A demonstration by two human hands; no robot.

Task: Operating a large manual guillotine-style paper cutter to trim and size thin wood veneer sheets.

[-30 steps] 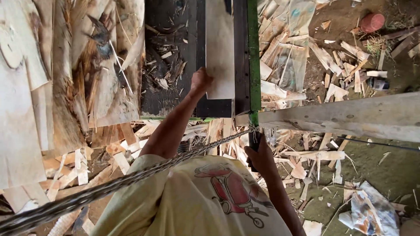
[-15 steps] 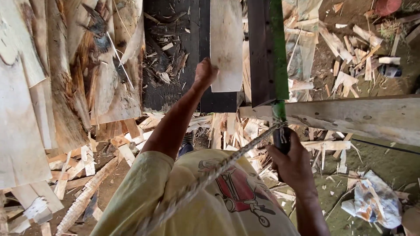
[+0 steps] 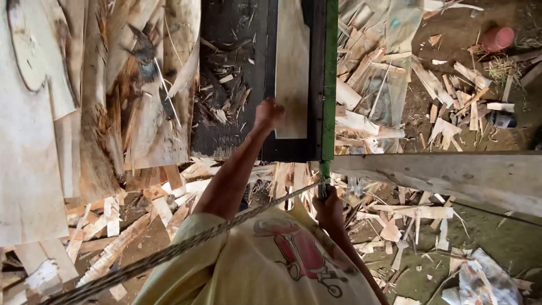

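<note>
Left hand pressing veneer strip, now further along dark tabletop; right hand grip closed round green lever, unchanged.

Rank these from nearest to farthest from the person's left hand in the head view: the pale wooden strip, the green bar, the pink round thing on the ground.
From the left hand:
1. Pale wooden strip, touching it, just right.
2. Green bar, further right, at the dark table's edge.
3. Pink round thing, far right, on the ground.

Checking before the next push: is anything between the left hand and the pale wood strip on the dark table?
Nothing visible. The left hand is already at the wood strip's near left edge; loose chips lie to its left only.
</note>
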